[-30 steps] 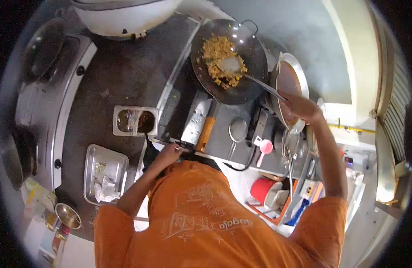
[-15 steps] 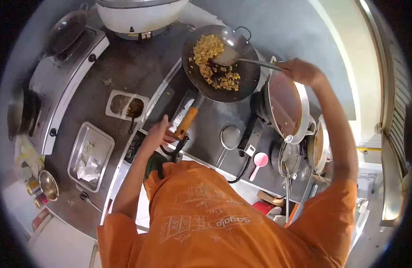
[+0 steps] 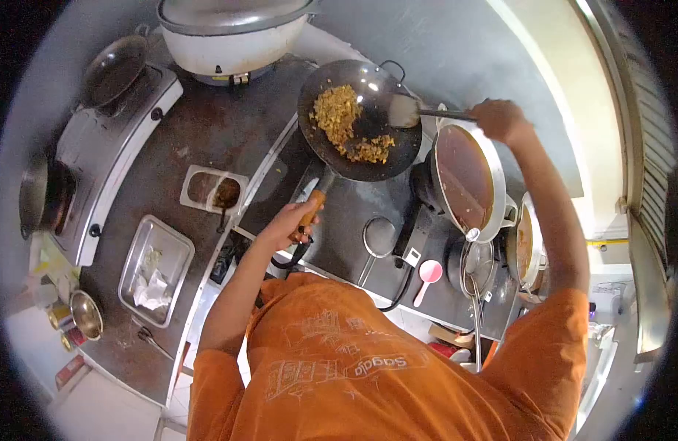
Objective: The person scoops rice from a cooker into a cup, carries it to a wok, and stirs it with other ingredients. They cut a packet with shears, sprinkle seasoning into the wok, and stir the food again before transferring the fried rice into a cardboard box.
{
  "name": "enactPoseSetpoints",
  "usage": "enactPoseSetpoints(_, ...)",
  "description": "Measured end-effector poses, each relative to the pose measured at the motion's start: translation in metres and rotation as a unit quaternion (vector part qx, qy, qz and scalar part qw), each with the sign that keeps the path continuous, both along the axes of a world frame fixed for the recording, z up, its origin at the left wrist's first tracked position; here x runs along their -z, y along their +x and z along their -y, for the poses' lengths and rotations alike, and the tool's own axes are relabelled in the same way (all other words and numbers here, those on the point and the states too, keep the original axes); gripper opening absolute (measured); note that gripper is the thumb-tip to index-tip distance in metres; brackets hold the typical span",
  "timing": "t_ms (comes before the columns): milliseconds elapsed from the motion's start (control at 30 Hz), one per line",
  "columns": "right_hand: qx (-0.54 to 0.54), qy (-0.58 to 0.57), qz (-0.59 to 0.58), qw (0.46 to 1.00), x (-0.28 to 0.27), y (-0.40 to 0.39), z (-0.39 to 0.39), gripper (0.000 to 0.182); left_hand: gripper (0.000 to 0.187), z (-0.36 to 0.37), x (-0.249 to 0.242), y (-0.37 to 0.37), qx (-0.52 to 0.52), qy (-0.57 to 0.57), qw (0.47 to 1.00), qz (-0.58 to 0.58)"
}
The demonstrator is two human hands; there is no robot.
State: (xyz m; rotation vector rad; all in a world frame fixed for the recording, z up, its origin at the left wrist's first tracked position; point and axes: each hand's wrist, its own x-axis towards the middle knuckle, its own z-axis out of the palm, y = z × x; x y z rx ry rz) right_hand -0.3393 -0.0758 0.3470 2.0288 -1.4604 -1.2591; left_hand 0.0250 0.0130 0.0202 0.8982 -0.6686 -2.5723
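Note:
My left hand (image 3: pixel 291 224) is closed around the wooden handle of a dark wok (image 3: pixel 398 154), which sits at the back of the counter. My right hand (image 3: pixel 503 120) grips the long handle of a wok spatula (image 3: pixel 405 111), its broad blade over the wok's right side. Browned, crumbly yellow food (image 3: pixel 337 112) lies in the wok's left and lower middle, apart from the blade. Just below my right hand stands a big pot of reddish-brown liquid (image 3: pixel 464 173). What the food is made of is too small to tell.
A round strainer (image 3: pixel 379 237) and a pink-and-white scoop (image 3: pixel 429 272) lie before the wok. Left are a small metal container (image 3: pixel 195 189), a metal tray (image 3: pixel 179 253) and scissors (image 3: pixel 145 334). A large lidded cooker (image 3: pixel 229 48) stands behind; another pot (image 3: pixel 529 242) is at right.
My left hand has closed on the wok's handle, from beside it with fingers spread. The spatula blade has moved right, off the food. The view has shifted slightly.

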Motion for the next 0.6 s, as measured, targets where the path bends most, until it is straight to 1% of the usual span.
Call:
enactPoseSetpoints(33, 0.065, -0.015, 0.004, 0.998, 0.009, 0.004, -0.001, 0.037, 0.039, 0.002, -0.001, 0.000, 0.003, -0.002, 1.000, -0.003)
enactPoseSetpoints(67, -0.013, -0.059, 0.026, 0.998, 0.054, -0.038, 0.006, 0.041, 0.039, 0.002, -0.002, 0.001, 0.001, 0.004, 1.000, -0.007)
enactPoseSetpoints(100, -0.008, -0.059, 0.025, 0.998, 0.053, -0.029, 0.003, 0.041, 0.038, 0.002, -0.003, 0.003, 0.000, 0.010, 1.000, -0.010)
enactPoseSetpoints(133, -0.016, -0.080, 0.046, 0.996, 0.049, -0.010, -0.002, 0.041, 0.039, 0.003, 0.007, 0.002, 0.014, -0.002, 1.000, -0.012)
enactPoseSetpoints(167, -0.024, -0.099, 0.066, 0.993, 0.043, 0.010, -0.003, 0.042, 0.039, 0.005, 0.006, 0.003, 0.020, -0.001, 1.000, -0.014)
enactPoseSetpoints(200, 0.055, -0.079, 0.008, 0.995, 0.027, 0.030, 0.001, 0.050, 0.039, 0.005, 0.004, 0.003, 0.017, 0.005, 1.000, -0.022)
enactPoseSetpoints(233, 0.065, -0.073, 0.005, 0.995, 0.017, 0.036, -0.001, 0.050, 0.039, 0.005, 0.003, 0.004, 0.017, 0.012, 0.999, -0.029)
enactPoseSetpoints(300, 0.082, -0.126, -0.005, 0.989, 0.004, 0.040, -0.004, 0.053, 0.040, 0.009, -0.003, 0.007, 0.030, 0.018, 0.999, -0.035)
enactPoseSetpoints(333, 0.095, -0.151, -0.041, 0.983, 0.012, 0.048, -0.003, 0.053, 0.040, 0.010, -0.006, 0.009, 0.036, 0.028, 0.999, -0.029)
enactPoseSetpoints(367, 0.105, -0.149, -0.046, 0.982, 0.027, 0.045, -0.001, 0.053, 0.040, 0.012, -0.007, 0.009, 0.043, 0.034, 0.998, -0.023)
enactPoseSetpoints(433, 0.020, -0.178, -0.017, 0.984, 0.055, 0.030, 0.002, 0.052, 0.040, 0.013, -0.001, 0.008, 0.051, 0.035, 0.997, -0.039)
enactPoseSetpoints(500, 0.038, -0.166, -0.019, 0.985, 0.036, 0.045, -0.001, 0.051, 0.040, 0.011, 0.007, 0.006, 0.053, 0.038, 0.996, -0.053)
enactPoseSetpoints(567, 0.049, -0.136, -0.050, 0.988, 0.008, 0.063, -0.002, 0.052, 0.041, 0.010, 0.012, 0.004, 0.044, 0.033, 0.997, -0.058)
enactPoseSetpoints(600, 0.066, -0.143, -0.062, 0.986, -0.005, 0.057, 0.004, 0.049, 0.041, 0.010, 0.014, 0.004, 0.048, 0.034, 0.996, -0.061)
